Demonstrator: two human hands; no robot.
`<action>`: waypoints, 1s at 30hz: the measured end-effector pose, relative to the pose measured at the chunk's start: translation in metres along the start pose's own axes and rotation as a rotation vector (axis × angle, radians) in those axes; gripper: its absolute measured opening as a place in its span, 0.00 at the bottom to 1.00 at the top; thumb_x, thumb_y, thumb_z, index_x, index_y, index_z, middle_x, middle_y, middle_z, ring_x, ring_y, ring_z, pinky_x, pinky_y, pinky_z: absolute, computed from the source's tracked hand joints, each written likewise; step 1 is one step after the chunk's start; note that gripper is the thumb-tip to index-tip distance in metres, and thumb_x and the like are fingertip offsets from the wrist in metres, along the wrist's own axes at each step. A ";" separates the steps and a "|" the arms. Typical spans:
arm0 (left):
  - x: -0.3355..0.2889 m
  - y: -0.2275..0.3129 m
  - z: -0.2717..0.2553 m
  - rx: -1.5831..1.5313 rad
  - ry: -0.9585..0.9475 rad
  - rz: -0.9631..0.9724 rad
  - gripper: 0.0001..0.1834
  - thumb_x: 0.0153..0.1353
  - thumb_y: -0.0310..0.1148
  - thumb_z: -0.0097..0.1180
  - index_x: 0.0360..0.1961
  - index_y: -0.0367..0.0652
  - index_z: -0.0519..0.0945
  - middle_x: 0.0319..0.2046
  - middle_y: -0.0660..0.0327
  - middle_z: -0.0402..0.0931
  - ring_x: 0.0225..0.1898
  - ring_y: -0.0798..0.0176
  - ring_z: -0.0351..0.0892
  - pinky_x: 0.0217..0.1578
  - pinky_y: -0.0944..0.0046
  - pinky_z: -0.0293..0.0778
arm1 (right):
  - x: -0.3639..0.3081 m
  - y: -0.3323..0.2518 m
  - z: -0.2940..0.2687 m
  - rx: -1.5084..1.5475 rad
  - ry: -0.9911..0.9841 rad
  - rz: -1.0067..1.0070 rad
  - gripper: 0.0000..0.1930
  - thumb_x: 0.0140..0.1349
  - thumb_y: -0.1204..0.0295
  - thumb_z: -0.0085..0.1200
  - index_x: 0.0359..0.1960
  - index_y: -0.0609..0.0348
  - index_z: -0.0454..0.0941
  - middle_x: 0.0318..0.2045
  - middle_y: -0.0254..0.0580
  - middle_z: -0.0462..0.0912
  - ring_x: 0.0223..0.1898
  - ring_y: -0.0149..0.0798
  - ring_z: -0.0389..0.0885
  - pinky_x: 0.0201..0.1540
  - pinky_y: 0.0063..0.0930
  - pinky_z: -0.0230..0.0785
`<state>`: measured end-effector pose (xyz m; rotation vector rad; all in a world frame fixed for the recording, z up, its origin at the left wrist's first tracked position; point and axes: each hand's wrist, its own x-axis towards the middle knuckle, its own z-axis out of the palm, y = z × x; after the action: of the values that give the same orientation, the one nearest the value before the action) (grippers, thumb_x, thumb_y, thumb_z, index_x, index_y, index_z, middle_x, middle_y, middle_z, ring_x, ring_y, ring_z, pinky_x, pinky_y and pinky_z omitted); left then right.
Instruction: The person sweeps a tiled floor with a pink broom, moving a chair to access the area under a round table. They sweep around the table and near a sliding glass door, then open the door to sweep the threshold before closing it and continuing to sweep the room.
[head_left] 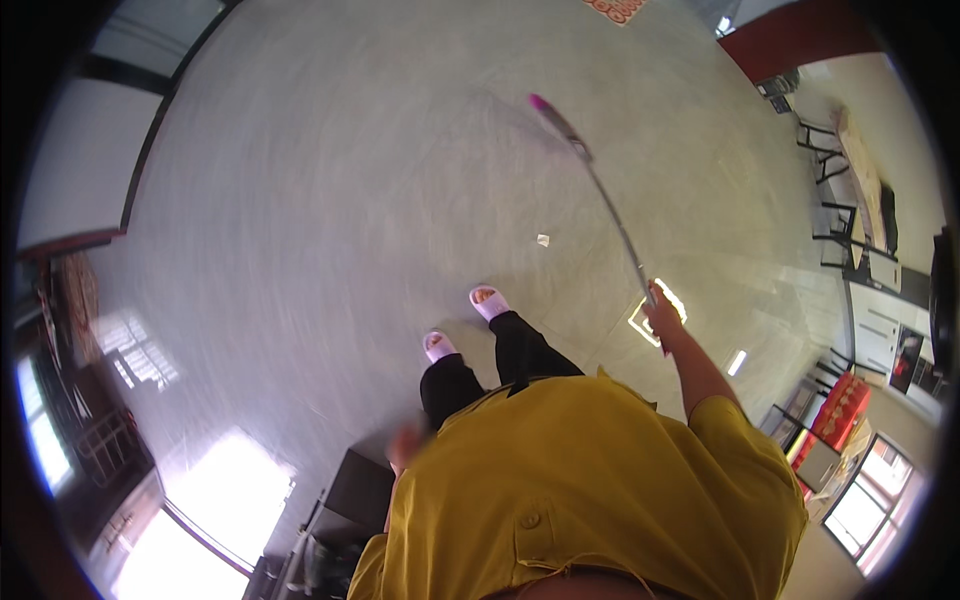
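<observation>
My right hand (pixel 663 312) is closed around the grey handle of a long-handled broom (pixel 618 215). The handle slants forward and to the left, ending in a narrow, blurred head with a pink-purple tip. Whether that head touches the floor I cannot tell. My left hand (pixel 405 447) hangs low beside my yellow shirt, smeared and partly hidden, so its fingers do not show clearly. A small white scrap (pixel 543 240) lies on the smooth grey floor (pixel 330 190), ahead of my feet in pale pink slippers (pixel 489 302).
A dark box-like piece of furniture (pixel 357 490) stands close by my left hand. Black-framed chairs (pixel 838 235) and a long wooden table (pixel 862 180) line the right. Farther back right is a red-covered table (pixel 842 408). A red patterned mat (pixel 614 10) lies far ahead.
</observation>
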<state>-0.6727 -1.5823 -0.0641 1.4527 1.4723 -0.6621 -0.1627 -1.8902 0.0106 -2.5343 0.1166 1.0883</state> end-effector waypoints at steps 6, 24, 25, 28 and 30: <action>0.040 0.024 -0.045 0.126 -0.032 0.011 0.16 0.53 0.41 0.51 0.42 0.47 0.74 0.30 0.58 0.76 0.34 0.56 0.75 0.34 0.57 0.71 | 0.171 -0.003 0.005 -0.037 -0.224 0.197 0.15 0.51 0.78 0.36 0.42 0.63 0.60 0.09 0.53 0.68 0.04 0.48 0.66 0.06 0.43 0.61; 0.094 -0.030 -0.194 0.322 -0.013 0.124 0.17 0.54 0.42 0.50 0.43 0.47 0.74 0.31 0.56 0.76 0.36 0.55 0.75 0.36 0.57 0.70 | -0.151 -0.089 0.187 0.130 -0.149 0.046 0.32 0.53 0.74 0.42 0.61 0.38 0.53 0.18 0.47 0.72 0.12 0.38 0.69 0.14 0.33 0.65; 0.096 -0.030 -0.196 0.323 -0.018 0.126 0.17 0.54 0.42 0.50 0.43 0.47 0.74 0.31 0.56 0.76 0.36 0.55 0.75 0.36 0.57 0.70 | -0.167 -0.091 0.179 0.207 -0.136 0.105 0.31 0.52 0.74 0.43 0.61 0.38 0.54 0.18 0.46 0.71 0.12 0.37 0.68 0.14 0.32 0.64; 0.096 -0.028 -0.195 0.337 -0.028 0.127 0.17 0.54 0.42 0.49 0.43 0.47 0.74 0.32 0.56 0.76 0.37 0.55 0.75 0.37 0.57 0.70 | -0.182 -0.066 0.168 0.399 -0.053 0.237 0.31 0.52 0.76 0.43 0.60 0.40 0.55 0.16 0.41 0.67 0.12 0.34 0.65 0.14 0.30 0.63; 0.094 -0.025 -0.191 0.351 -0.030 0.127 0.17 0.54 0.42 0.49 0.43 0.47 0.74 0.32 0.56 0.76 0.37 0.54 0.75 0.37 0.57 0.70 | -0.173 -0.039 0.165 0.462 0.023 0.303 0.32 0.52 0.76 0.43 0.61 0.40 0.54 0.16 0.42 0.67 0.12 0.34 0.66 0.14 0.30 0.63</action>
<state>-0.7294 -1.3762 -0.0722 1.7783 1.2712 -0.8909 -0.3873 -1.8046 0.0429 -2.1511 0.6932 0.9969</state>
